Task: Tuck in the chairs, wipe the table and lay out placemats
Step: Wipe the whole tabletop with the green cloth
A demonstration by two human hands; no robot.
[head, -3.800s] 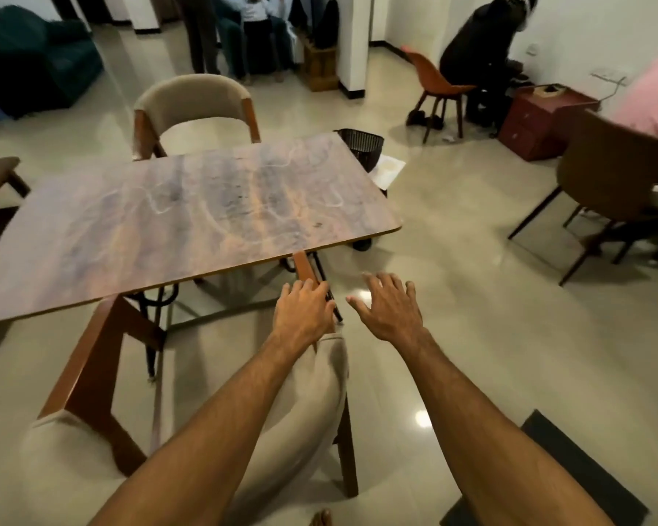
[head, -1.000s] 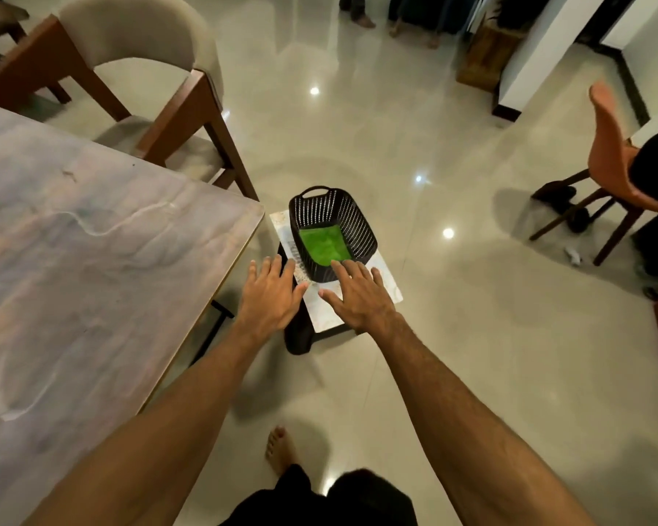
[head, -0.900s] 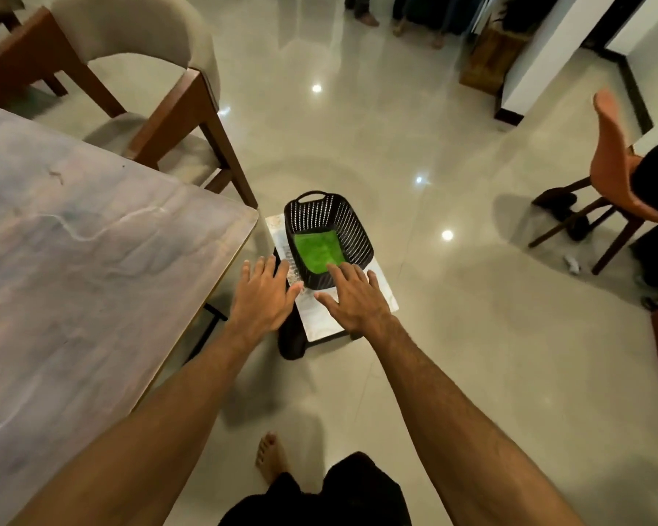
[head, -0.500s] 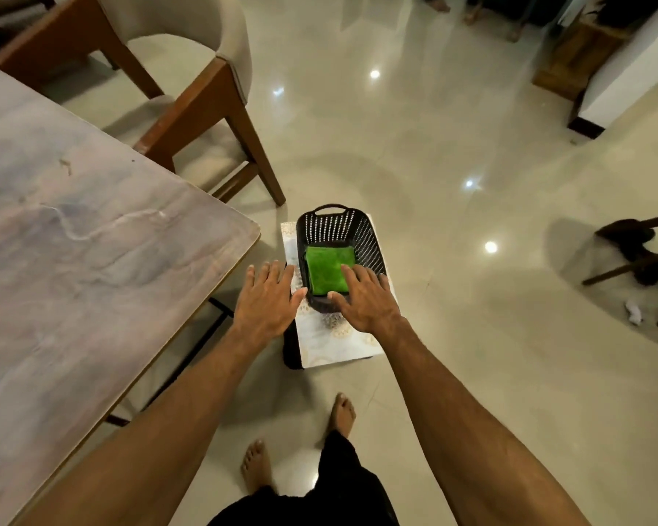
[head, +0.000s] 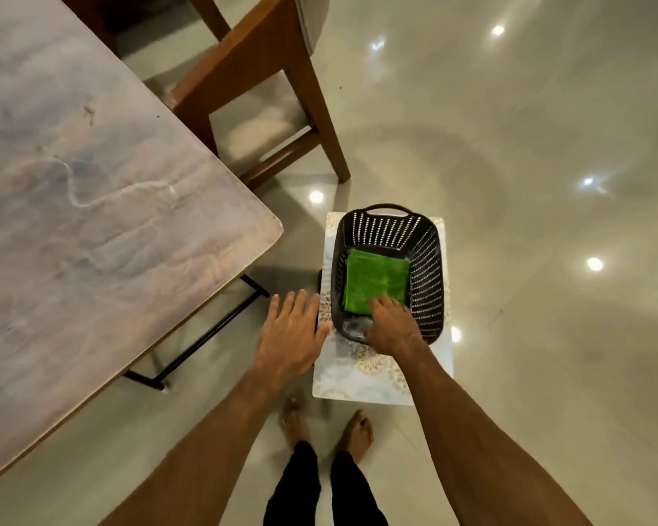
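Right hand (head: 390, 328) has dipped into the centre basket (head: 430, 267), fingers bent onto the green cloth (head: 377, 277), grip unclear; left hand (head: 291, 336) spread, empty.

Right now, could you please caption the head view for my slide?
The right hand reaches the green cloth in a black basket beside the table.

A black perforated plastic basket (head: 430, 260) sat on a pale patterned placemat (head: 358, 377), a folded green cloth (head: 377, 277) inside it. The right hand (head: 390, 328) reached into the basket, fingertips (head: 375, 303) on the cloth's near edge; the left hand (head: 291, 336) hovered, fingers spread, just left of the basket.
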